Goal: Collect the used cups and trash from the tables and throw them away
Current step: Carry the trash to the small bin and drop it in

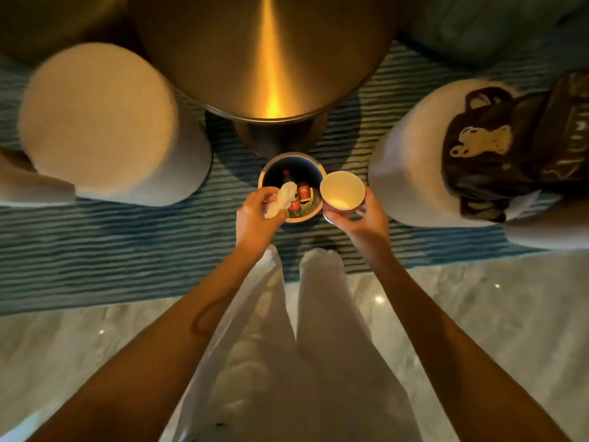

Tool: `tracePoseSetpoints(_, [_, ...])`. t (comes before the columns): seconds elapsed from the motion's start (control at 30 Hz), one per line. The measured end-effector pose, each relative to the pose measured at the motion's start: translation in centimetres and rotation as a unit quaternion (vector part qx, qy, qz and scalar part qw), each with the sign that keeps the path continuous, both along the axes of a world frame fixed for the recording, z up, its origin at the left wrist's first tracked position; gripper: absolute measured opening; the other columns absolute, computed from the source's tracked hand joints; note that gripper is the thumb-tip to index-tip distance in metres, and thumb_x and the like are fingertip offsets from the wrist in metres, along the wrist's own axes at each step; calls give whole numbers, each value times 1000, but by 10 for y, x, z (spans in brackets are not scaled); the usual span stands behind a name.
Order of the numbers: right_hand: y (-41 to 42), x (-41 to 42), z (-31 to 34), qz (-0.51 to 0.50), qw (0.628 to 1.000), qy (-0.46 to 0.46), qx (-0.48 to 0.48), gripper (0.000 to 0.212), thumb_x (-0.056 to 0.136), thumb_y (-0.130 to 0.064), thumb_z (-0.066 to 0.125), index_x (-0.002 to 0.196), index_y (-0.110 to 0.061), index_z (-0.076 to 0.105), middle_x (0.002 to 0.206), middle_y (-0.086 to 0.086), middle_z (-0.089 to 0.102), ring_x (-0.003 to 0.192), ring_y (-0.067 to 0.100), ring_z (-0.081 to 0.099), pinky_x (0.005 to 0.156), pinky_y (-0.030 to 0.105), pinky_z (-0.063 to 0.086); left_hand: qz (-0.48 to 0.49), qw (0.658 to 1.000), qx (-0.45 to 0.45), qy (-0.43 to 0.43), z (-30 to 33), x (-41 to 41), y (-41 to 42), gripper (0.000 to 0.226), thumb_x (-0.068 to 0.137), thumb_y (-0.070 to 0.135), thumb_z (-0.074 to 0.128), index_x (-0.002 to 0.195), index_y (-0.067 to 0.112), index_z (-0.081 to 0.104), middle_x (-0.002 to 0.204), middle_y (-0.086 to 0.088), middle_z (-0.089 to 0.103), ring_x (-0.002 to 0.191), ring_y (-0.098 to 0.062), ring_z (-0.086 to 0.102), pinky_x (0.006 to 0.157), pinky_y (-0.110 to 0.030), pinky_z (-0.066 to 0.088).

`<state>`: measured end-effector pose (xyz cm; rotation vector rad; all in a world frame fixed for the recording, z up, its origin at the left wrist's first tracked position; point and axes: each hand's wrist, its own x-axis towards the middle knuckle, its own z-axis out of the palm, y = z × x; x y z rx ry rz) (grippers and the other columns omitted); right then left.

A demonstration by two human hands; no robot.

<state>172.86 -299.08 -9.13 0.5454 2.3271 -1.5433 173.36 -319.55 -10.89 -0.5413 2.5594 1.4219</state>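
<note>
Paper cup (342,194) sitting upright in right hand (363,218), fingers curling round it, just beside bin (314,167). Left hand (255,215) pinching crumpled tissue (282,199) over bin opening.

Striped rug (95,250) bears bin (314,215), two stools (95,122).

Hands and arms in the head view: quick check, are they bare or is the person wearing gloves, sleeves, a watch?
Both are bare. The left hand and right hand show no gloves, rings or watch, and both forearms are uncovered up to the frame edge, with no sleeve in view. The left forearm carries a faint oval mark on its inner side. Below them hang loose white trousers.
</note>
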Motion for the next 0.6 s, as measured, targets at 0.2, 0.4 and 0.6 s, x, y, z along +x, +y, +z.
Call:
tracePoseSetpoints(0.2, [-16, -19, -46, -36, 994, 49, 88, 71, 70, -30, 84, 130, -10, 51, 125, 7, 60, 112, 20, 57, 91, 37, 53, -108, 994, -17, 0, -57, -45, -15, 36, 74, 14, 76, 109, 13, 65, 104, -5, 67, 89, -16, 63, 79, -27, 51])
tracePoseSetpoints(0.4, [-25, -20, -140, -66, 992, 53, 88, 63, 68, -22, 86, 121, -11, 55, 112, 0, 63, 100, 17, 61, 78, 30, 56, -87, 995, 1, -57, -170, -77, -3, 35, 75, 14, 74, 109, 18, 65, 104, -2, 66, 95, -19, 63, 83, -35, 54])
tracePoseSetpoints(0.6, [-24, -10, -210, -98, 991, 40, 78, 63, 66, -18, 86, 120, -16, 53, 109, -6, 60, 98, 11, 61, 74, 12, 51, -142, 983, -21, -115, -253, -104, -1, 49, 78, 14, 74, 124, 15, 57, 121, -9, 60, 111, -25, 57, 98, -44, 47])
